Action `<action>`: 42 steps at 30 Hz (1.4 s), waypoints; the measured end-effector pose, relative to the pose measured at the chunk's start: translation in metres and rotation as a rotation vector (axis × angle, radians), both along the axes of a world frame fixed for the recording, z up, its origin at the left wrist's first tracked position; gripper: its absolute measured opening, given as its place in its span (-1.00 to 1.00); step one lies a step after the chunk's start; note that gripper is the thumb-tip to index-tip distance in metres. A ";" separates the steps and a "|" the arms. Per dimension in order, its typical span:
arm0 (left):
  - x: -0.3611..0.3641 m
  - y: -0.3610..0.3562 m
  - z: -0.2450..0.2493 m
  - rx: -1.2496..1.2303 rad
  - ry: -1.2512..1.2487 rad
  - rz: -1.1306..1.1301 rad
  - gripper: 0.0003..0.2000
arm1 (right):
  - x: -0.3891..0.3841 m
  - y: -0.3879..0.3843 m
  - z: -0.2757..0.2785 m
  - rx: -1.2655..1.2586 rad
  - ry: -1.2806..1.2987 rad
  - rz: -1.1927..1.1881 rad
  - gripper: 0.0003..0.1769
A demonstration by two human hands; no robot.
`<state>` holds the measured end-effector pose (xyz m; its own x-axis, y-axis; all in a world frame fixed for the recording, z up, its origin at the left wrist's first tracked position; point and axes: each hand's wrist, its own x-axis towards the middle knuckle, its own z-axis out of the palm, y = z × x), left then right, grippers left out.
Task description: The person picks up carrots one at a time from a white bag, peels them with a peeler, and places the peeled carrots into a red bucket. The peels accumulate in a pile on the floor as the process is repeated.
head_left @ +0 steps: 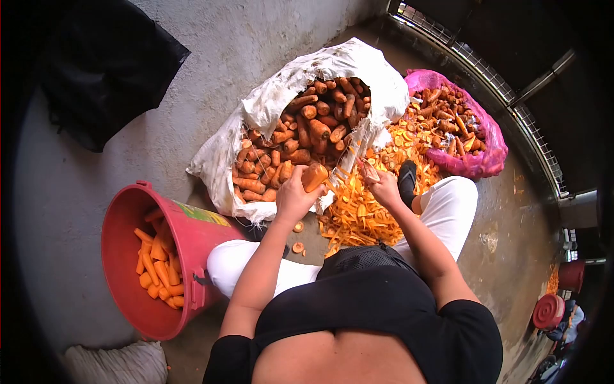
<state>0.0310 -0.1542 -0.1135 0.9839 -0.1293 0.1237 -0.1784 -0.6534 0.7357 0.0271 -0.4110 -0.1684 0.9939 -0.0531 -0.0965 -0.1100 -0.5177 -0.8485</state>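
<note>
My left hand [295, 200] is wrapped round a thick carrot [314, 178], its blunt end pointing up and right. My right hand [382, 187] is closed, a little to the right and apart from the carrot. Something small shows at its fingertips, too small to name. Below and between both hands spreads a heap of orange peelings [359, 221]. Behind them a white sack [332, 57] lies open, full of unpeeled carrots [310, 131]. To my left, a red bucket [192, 237] tilts toward me, with peeled carrots [160, 265] inside.
A pink bag [489, 144] with carrot scraps stands at the back right. Cut carrot ends [298, 247] lie on the wet floor [505, 237]. A black cloth or plastic sheet [109, 70] hangs on the left wall. A red lidded container [548, 312] stands far right.
</note>
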 end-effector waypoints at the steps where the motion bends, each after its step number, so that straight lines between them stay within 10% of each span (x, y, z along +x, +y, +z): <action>1: 0.003 0.001 -0.005 -0.010 0.015 0.022 -0.55 | -0.003 0.010 -0.002 0.128 -0.075 -0.004 -0.67; 8: 0.009 -0.001 -0.010 0.025 -0.009 0.117 -0.69 | -0.035 0.062 0.038 0.045 -0.172 0.155 -0.69; 14: 0.016 0.004 -0.036 -0.420 0.165 0.069 -0.52 | 0.002 0.011 -0.019 -0.092 0.329 -0.155 -0.57; 18: 0.010 0.004 -0.021 0.191 0.091 0.125 -0.39 | 0.007 -0.035 -0.074 -0.267 0.650 -0.188 -0.51; 25: 0.007 -0.002 -0.006 0.186 0.155 0.068 -0.32 | 0.024 -0.034 -0.081 -0.597 0.153 -0.381 -0.63; 31: 0.009 -0.009 -0.014 0.000 0.088 0.065 -0.39 | 0.028 -0.020 -0.012 0.437 0.329 -0.291 -0.32; 42: 0.027 -0.042 0.003 -0.193 -0.032 -0.080 -0.40 | 0.053 0.058 0.102 0.674 0.634 0.142 -0.60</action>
<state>0.0582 -0.1958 -0.1101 0.9665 -0.1779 0.1850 -0.2496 -0.4833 0.8391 0.0797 -0.3534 -0.0666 0.7381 0.3289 -0.5890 -0.6285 0.0181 -0.7776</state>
